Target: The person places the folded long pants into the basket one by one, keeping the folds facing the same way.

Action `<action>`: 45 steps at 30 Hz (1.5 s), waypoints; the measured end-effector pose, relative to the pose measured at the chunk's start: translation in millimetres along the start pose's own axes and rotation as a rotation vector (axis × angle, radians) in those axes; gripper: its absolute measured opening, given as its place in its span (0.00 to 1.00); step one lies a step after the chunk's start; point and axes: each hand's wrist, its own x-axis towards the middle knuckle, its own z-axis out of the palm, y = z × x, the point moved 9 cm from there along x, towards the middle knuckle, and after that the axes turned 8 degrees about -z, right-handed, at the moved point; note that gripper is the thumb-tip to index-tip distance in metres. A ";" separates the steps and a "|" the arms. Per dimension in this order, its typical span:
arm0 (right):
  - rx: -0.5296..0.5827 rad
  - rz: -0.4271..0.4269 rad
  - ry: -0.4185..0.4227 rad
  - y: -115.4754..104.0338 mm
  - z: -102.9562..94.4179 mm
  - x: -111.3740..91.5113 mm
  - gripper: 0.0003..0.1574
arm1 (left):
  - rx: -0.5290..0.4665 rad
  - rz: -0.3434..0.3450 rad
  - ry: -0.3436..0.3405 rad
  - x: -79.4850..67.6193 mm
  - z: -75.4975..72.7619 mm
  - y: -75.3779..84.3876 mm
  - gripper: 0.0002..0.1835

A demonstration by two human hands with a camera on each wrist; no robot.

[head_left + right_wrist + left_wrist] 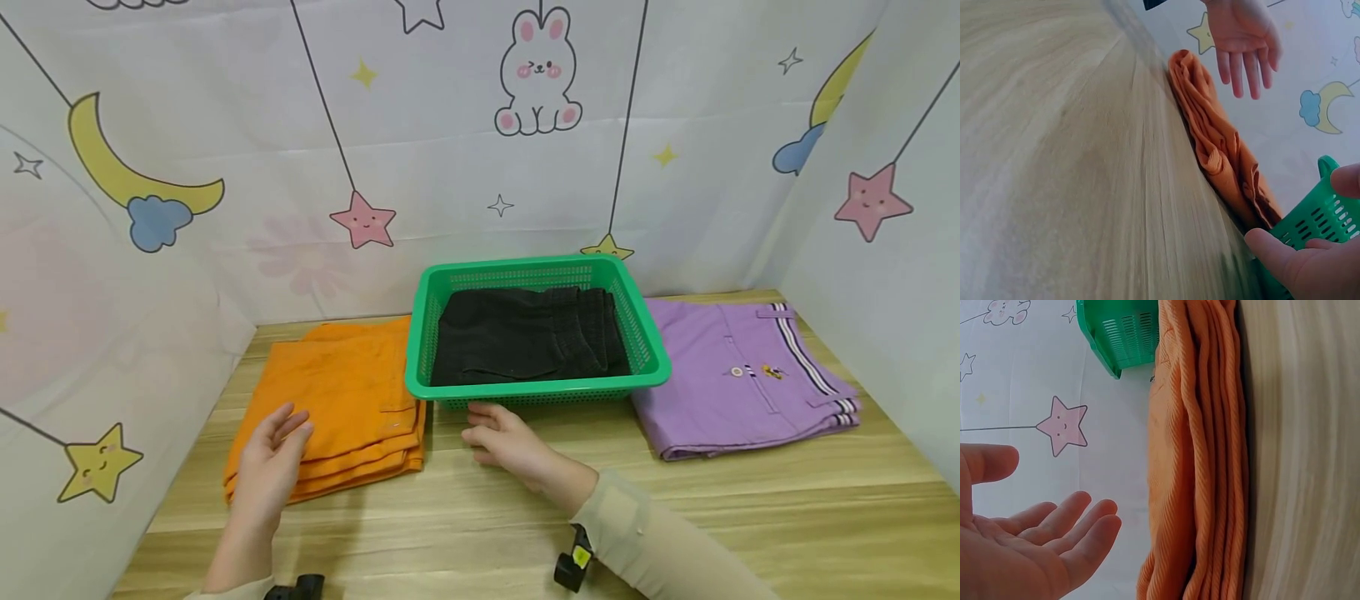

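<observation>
My left hand (266, 467) hovers by the left part of a folded pair of orange trousers (341, 392), holding nothing. In the left wrist view its fingers (1079, 534) are loosely spread, apart from the stacked orange layers. Just in front of a green plastic basket (536, 389) is my right hand (517, 450), fingers loosely bent and nothing gripped. The right wrist view has its fingers overlapping the basket's slotted wall (1319, 219). Inside the basket lies a folded black garment (502, 333) with a waistband at its right end.
Folded purple trousers (720, 400) with a striped waistband lie right of the basket, partly behind its corner. The orange trousers adjoin its left side. A printed white curtain (465, 167) stands behind the wooden table (450, 533) and along both sides.
</observation>
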 end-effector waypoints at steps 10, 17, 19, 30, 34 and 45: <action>0.056 0.029 -0.005 4.0 7.9 2.3 0.37 | 0.000 -0.040 0.049 1.8 -7.0 -2.6 0.35; 0.084 0.043 -0.023 3.1 15.8 4.4 0.38 | 0.019 -0.032 0.101 2.5 -15.5 -2.7 0.34; 0.088 0.043 -0.027 3.0 17.8 4.9 0.38 | 0.025 -0.029 0.104 2.8 -16.6 -3.3 0.34; 0.143 0.060 -0.046 5.4 27.8 6.3 0.41 | 0.030 -0.076 0.081 6.2 -19.8 -10.1 0.34; 0.166 0.071 -0.048 4.5 31.2 6.1 0.42 | 0.024 -0.080 0.064 7.1 -20.3 -11.5 0.36; 0.197 0.086 -0.069 6.4 40.0 9.4 0.45 | 0.067 -0.095 0.062 11.1 -24.4 -17.4 0.38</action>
